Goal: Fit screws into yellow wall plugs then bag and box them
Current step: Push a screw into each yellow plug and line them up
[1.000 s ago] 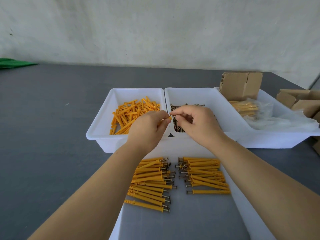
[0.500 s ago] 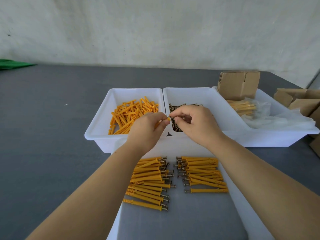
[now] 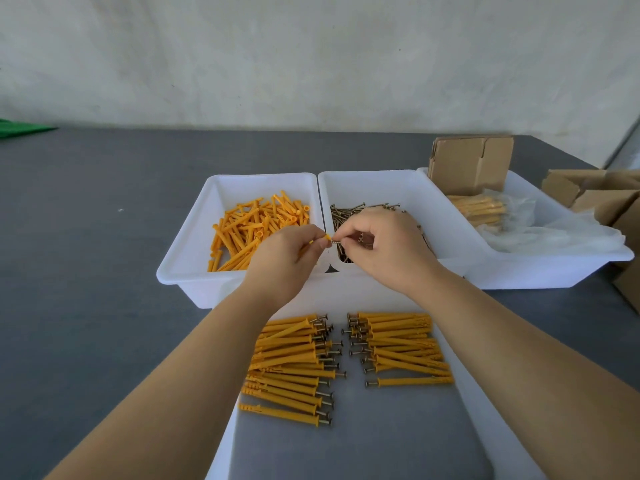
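Hands meet above the shared rims of 2 white bins. Left hand pinches a yellow plug; right hand pinches a screw at its mouth. Left bin holds plugs, middle bin screws. Bare grey table lies left.

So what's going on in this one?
A person is assembling screws into yellow wall plugs. The left hand pinches a plug while the right hand pushes a screw into its end, above the seam between the bin of loose plugs and the bin of screws. Two rows of finished plug-and-screw sets lie in the near tray. A bagged bundle sits in the right bin, with cardboard boxes behind.
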`<state>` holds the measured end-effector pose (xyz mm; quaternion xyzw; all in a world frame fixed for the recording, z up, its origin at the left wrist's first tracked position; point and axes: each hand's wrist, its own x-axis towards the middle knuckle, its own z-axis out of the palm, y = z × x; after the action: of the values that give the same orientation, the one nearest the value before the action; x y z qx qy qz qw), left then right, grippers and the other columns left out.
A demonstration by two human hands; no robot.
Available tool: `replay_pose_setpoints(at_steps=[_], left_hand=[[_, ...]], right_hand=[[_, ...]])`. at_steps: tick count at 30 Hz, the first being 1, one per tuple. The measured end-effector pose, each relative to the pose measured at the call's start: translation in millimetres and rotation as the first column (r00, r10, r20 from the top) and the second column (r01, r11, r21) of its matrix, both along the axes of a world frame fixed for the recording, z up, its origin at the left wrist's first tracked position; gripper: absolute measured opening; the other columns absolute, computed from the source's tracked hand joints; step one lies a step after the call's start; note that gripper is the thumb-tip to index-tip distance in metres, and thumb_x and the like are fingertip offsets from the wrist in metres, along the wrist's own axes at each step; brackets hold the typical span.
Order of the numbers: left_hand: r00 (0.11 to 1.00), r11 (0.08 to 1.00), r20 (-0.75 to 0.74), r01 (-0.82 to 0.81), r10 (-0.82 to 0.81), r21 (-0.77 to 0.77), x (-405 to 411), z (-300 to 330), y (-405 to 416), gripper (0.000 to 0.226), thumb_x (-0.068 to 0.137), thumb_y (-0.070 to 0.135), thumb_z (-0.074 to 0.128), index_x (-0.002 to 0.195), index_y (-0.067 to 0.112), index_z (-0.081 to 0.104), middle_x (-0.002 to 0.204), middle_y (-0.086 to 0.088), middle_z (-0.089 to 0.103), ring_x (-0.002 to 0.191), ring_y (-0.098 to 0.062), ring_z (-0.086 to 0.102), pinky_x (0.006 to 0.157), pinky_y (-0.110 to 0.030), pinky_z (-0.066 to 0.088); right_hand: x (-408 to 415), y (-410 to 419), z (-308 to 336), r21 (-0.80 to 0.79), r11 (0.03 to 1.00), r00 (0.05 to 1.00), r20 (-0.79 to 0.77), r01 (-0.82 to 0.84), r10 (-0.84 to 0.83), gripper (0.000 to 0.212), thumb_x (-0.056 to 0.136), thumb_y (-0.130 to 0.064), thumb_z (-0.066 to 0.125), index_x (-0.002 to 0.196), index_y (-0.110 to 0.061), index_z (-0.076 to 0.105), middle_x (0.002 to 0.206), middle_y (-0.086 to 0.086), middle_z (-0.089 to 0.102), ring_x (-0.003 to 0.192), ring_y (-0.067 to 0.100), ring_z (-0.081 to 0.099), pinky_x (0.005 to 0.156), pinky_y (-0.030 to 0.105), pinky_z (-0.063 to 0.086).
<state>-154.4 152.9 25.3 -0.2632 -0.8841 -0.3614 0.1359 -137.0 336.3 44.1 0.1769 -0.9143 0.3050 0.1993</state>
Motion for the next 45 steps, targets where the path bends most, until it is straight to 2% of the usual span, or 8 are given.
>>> replay_pose_setpoints(at_steps=[12, 21, 26, 29, 32, 36, 39, 45], left_hand=[[1.0, 0.999, -0.017, -0.009, 0.01, 0.048, -0.6, 2.1, -3.9, 0.02, 0.102, 0.017, 0.051, 0.1, 0.015, 0.071, 0.059, 0.018, 0.048, 0.057, 0.006, 0.049, 0.05, -0.01, 0.031], [0.991, 0.987, -0.06, 0.113, -0.121, -0.11, 2.3, 2.1, -0.9, 0.018, 0.098, 0.021, 0.056, 0.102, 0.014, 0.073, 0.082, -0.006, 0.063, 0.085, -0.02, 0.054, 0.072, -0.044, 0.046], [0.969, 0.972, -0.097, 0.219, -0.227, -0.084, 8.0, 7.4, 6.4, 0.02, 0.095, 0.014, 0.063, 0.078, 0.025, 0.063, 0.073, -0.008, 0.058, 0.073, -0.024, 0.053, 0.064, -0.043, 0.045], [0.966, 0.972, -0.108, 0.23, -0.235, -0.052, 15.4, 7.9, 11.2, 0.012, 0.09, 0.01, 0.063, 0.08, 0.004, 0.068, 0.073, -0.01, 0.061, 0.068, -0.026, 0.055, 0.06, -0.042, 0.045], [0.987, 0.986, -0.053, 0.156, -0.153, 0.058, 16.8, 8.0, 8.1, 0.019, 0.087, 0.011, 0.06, 0.075, -0.002, 0.065, 0.061, -0.011, 0.057, 0.056, -0.023, 0.049, 0.054, -0.038, 0.038], [0.993, 0.974, 0.119, -0.042, 0.015, 0.221, 9.9, 11.4, -2.2, 0.021, 0.088, 0.009, 0.06, 0.07, 0.002, 0.067, 0.055, -0.006, 0.05, 0.051, -0.011, 0.039, 0.05, -0.024, 0.032], [0.98, 0.953, 0.177, -0.14, 0.094, 0.267, 6.9, 12.3, -4.7, 0.029, 0.084, 0.017, 0.055, 0.069, -0.005, 0.064, 0.059, -0.023, 0.047, 0.053, -0.015, 0.037, 0.049, -0.026, 0.03], [0.895, 0.846, 0.164, -0.445, 0.414, 0.293, -10.3, 5.2, -17.0, 0.038, 0.091, 0.027, 0.046, 0.082, -0.005, 0.064, 0.058, -0.017, 0.044, 0.055, -0.021, 0.038, 0.053, -0.033, 0.03]], right_hand=[[-1.9, 1.0, 0.9, -0.053, 0.999, 0.996, -0.085, 0.011, -0.015, 0.016, 0.088, -0.01, 0.067, 0.095, -0.019, 0.078, 0.082, -0.013, 0.064, 0.069, -0.002, 0.054, 0.066, 0.024, 0.048], [0.4, 12.0, 12.0, 0.02, 0.997, 0.988, 0.139, -0.075, 0.071, 0.013, 0.081, -0.013, 0.072, 0.083, -0.024, 0.078, 0.066, -0.018, 0.063, 0.064, -0.001, 0.057, 0.058, 0.009, 0.037], [5.5, 0.6, 9.2, -0.141, 0.988, 0.982, 0.167, -0.062, 0.085, 0.015, 0.087, -0.015, 0.064, 0.101, -0.02, 0.067, 0.088, -0.008, 0.066, 0.077, 0.007, 0.062, 0.068, 0.023, 0.05], [10.8, -19.9, 5.5, -0.254, 0.957, 0.964, 0.188, -0.137, 0.188, 0.025, 0.096, -0.015, 0.054, 0.119, -0.019, 0.062, 0.112, -0.004, 0.063, 0.104, 0.011, 0.06, 0.09, 0.033, 0.051], [12.1, -27.2, 2.0, -0.195, 0.972, 0.983, 0.104, -0.128, 0.151, 0.029, 0.099, -0.021, 0.053, 0.126, -0.017, 0.062, 0.122, -0.002, 0.062, 0.116, 0.01, 0.055, 0.097, 0.032, 0.046], [6.9, -18.1, 6.5, 0.117, 0.993, 0.999, -0.044, -0.007, 0.013, 0.018, 0.097, -0.021, 0.057, 0.105, -0.018, 0.074, 0.086, -0.006, 0.059, 0.084, 0.012, 0.055, 0.073, 0.034, 0.047], [8.8, -16.0, 9.2, 0.245, 0.967, 0.997, -0.03, -0.063, 0.073, 0.018, 0.095, -0.022, 0.062, 0.106, -0.021, 0.077, 0.085, -0.006, 0.063, 0.08, 0.013, 0.057, 0.07, 0.031, 0.047], [18.6, -29.9, 11.2, 0.307, 0.934, 0.982, 0.019, -0.184, 0.188, 0.017, 0.09, -0.018, 0.069, 0.104, -0.02, 0.077, 0.091, -0.009, 0.069, 0.078, 0.0, 0.052, 0.074, 0.016, 0.042]])
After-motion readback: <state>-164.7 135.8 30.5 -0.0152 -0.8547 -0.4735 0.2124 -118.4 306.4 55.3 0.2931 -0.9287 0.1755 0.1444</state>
